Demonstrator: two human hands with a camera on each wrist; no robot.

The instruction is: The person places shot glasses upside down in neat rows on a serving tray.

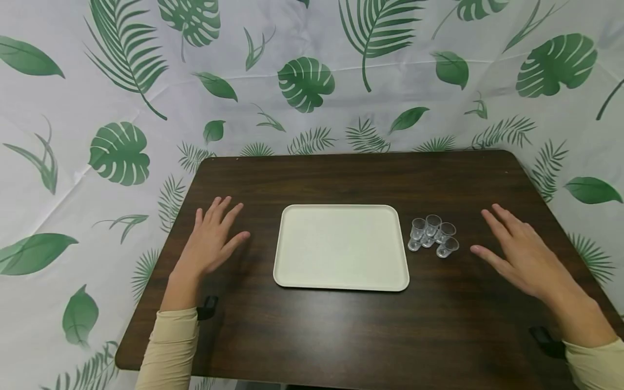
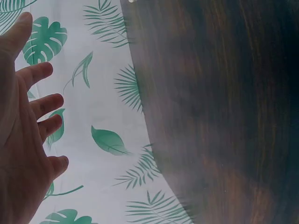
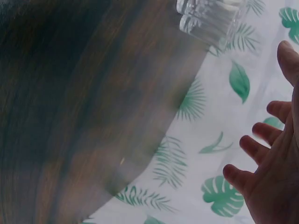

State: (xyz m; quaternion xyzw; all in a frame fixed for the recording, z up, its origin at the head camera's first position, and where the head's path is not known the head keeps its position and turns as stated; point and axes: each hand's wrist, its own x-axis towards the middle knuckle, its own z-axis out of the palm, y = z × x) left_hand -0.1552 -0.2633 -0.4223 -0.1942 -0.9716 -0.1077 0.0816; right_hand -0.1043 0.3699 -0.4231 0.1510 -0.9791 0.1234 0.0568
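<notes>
A cream rectangular tray (image 1: 341,248) lies flat in the middle of the dark table, with nothing on it. Just off its right side stand several small clear shot glasses (image 1: 447,247), grouped close together; some of these glasses (image 3: 210,21) also show at the top of the right wrist view. My left hand (image 1: 210,238) is to the left of the tray, fingers spread, holding nothing. To the right of the glasses is my right hand (image 1: 524,254), its fingers extended and apart from them. Both palms (image 2: 18,135) appear bare in the wrist views.
The dark wood-grain table (image 1: 322,336) has rounded corners. Behind it and at both sides hangs a white cloth (image 1: 253,108) printed with green leaves. A dark band (image 1: 208,307) sits at the left wrist, over a beige sleeve (image 1: 170,341).
</notes>
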